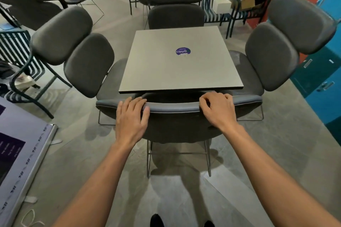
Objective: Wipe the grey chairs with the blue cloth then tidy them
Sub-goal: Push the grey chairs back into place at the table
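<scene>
Several grey padded chairs ring a square grey table point(177, 68). The nearest chair point(177, 116) stands with its back toward me, tucked close to the table's front edge. My left hand point(130, 118) grips the top of its backrest on the left, fingers curled over the rim. My right hand point(218, 110) grips the same rim on the right. A second chair point(77, 49) stands at the table's left, a third point(276, 46) at its right, and a fourth point(175, 3) at the far side. No blue cloth is in view.
A round purple sticker point(182, 51) lies on the table. A banner stand point(22, 162) lies on the floor at lower left. Dark metal slatted chairs point(16, 57) stand at left and back. Blue and red lockers point(317, 72) line the right side.
</scene>
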### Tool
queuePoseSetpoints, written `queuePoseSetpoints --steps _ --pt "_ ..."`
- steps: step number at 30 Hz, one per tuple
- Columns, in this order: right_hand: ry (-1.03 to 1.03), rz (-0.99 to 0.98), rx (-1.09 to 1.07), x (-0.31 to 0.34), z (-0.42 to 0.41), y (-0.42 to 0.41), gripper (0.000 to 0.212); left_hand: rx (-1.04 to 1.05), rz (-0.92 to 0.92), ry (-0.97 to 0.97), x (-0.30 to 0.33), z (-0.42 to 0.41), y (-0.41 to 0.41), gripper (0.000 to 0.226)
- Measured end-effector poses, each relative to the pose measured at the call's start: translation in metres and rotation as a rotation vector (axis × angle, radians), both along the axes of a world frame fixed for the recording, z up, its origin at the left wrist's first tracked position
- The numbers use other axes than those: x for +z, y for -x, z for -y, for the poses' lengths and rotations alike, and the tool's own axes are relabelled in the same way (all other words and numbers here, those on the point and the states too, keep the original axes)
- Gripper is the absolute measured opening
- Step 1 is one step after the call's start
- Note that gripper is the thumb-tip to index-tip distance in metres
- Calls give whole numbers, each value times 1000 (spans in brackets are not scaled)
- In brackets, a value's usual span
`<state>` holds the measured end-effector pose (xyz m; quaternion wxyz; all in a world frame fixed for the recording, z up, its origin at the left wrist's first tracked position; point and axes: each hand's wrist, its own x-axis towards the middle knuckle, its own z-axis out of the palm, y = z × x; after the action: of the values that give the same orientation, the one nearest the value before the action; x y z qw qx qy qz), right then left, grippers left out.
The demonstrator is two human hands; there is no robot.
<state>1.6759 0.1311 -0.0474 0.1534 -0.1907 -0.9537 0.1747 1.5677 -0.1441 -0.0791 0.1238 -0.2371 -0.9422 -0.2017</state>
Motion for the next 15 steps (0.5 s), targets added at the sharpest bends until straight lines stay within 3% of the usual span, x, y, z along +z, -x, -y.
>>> queuePoseSetpoints --steps 9,15 --pt "132 3 186 19 109 17 46 4 89 -39 20 63 -8 61" --pt "130 27 184 18 166 35 50 -16 153 -60 16 114 1 66"
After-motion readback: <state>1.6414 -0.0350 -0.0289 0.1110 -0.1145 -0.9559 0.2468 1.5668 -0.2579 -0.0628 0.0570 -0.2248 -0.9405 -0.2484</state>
